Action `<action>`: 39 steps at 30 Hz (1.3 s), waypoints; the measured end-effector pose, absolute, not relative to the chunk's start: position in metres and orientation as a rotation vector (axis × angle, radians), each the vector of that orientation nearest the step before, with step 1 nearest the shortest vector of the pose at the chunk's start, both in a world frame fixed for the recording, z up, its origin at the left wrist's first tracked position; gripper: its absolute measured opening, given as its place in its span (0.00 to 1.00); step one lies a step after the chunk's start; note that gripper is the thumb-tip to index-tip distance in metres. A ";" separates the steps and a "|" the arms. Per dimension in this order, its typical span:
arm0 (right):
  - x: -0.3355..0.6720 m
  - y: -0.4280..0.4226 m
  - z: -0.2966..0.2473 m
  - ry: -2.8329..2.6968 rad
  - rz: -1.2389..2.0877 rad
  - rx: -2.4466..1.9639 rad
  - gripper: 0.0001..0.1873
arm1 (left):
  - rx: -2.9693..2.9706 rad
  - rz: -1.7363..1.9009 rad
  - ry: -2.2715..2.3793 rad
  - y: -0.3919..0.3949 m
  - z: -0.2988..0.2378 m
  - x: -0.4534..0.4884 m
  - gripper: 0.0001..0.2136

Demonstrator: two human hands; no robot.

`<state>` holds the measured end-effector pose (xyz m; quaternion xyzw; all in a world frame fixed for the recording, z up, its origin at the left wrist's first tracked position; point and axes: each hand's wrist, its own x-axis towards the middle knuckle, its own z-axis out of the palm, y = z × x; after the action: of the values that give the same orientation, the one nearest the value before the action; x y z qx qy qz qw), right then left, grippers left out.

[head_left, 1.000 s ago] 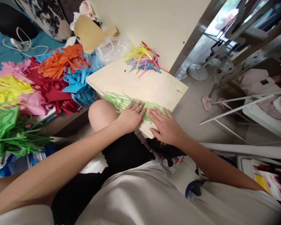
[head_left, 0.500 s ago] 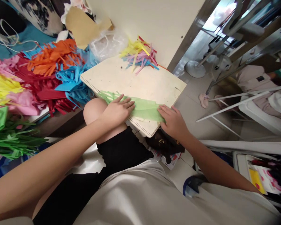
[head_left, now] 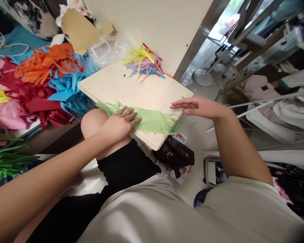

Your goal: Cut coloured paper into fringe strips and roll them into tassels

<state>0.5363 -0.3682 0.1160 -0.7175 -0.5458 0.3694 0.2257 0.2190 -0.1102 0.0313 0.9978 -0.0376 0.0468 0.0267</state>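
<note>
A sheet of light green tissue paper (head_left: 153, 120), cut into fringe at both ends, lies along the near edge of a small cream board (head_left: 147, 91). My left hand (head_left: 121, 121) rests flat on the sheet's left part, fingers stretched out. Above the board's right corner, my right hand (head_left: 199, 107) is raised off the paper, fingers extended and holding nothing. At the far edge of the board sits a little heap of yellow, pink, blue and red paper strips (head_left: 145, 64).
Fringed paper bundles in orange (head_left: 49, 64), red (head_left: 38, 104), blue (head_left: 66, 91) and green (head_left: 7, 158) pile up at the left. A clear plastic bag (head_left: 108, 50) lies behind them. White chairs (head_left: 266, 125) stand right; a black bag (head_left: 176, 153) is below the board.
My right hand has lifted off the green paper and moved up and right, uncovering the fringed right end. My left hand stays on the sheet. The whole view has shifted slightly.
</note>
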 end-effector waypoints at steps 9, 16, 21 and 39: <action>0.497 -0.277 0.059 -1.490 1.076 -1.937 0.24 | 3.070 0.151 -0.126 -0.111 0.030 0.218 0.23; 0.497 -0.273 0.074 -1.587 1.164 -2.089 0.24 | 3.066 0.130 -0.118 -0.113 0.033 0.220 0.23; 0.488 -0.281 0.080 -1.634 1.103 -2.244 0.24 | 3.080 0.138 -0.125 -0.113 0.034 0.220 0.23; 0.490 -0.340 0.072 -1.363 0.204 -2.510 0.14 | 3.059 0.089 -0.100 -0.116 0.040 0.220 0.23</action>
<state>0.4905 -0.3402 0.0723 -0.8680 -0.4715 0.0706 0.1386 0.2200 -0.1158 0.0398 0.9983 -0.0325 0.0291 0.0397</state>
